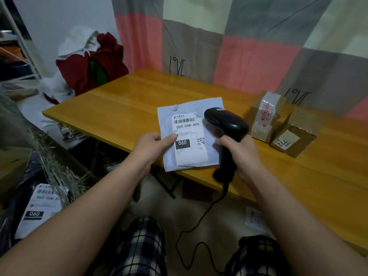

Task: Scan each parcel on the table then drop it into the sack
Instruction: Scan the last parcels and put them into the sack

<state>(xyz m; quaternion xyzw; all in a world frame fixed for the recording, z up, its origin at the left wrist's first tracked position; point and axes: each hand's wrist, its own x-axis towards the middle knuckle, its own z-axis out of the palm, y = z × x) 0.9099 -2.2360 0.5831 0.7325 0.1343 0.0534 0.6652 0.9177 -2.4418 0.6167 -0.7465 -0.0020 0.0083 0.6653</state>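
My left hand [153, 148] pinches the left edge of a flat pale-blue mailer parcel [213, 156] with a white label reading 060-06B-A05, held over the near edge of the wooden table [129, 100]. My right hand [242, 154] grips the handle of a black barcode scanner [225, 121], whose head sits over the parcel's upper right, next to the label. Two brown cardboard boxes stand at the right: a taped one [265, 116] and one labelled 772 [294, 136]. The sack [18, 208] lies at the lower left, with a labelled parcel [39, 208] inside it.
The scanner's black cable [199, 222] trails down over the floor between my knees. A red cloth bundle [89, 66] sits beyond the table's left end. A patterned curtain [239, 46] hangs behind the table. A paper slip [253, 218] lies on the floor under the table edge.
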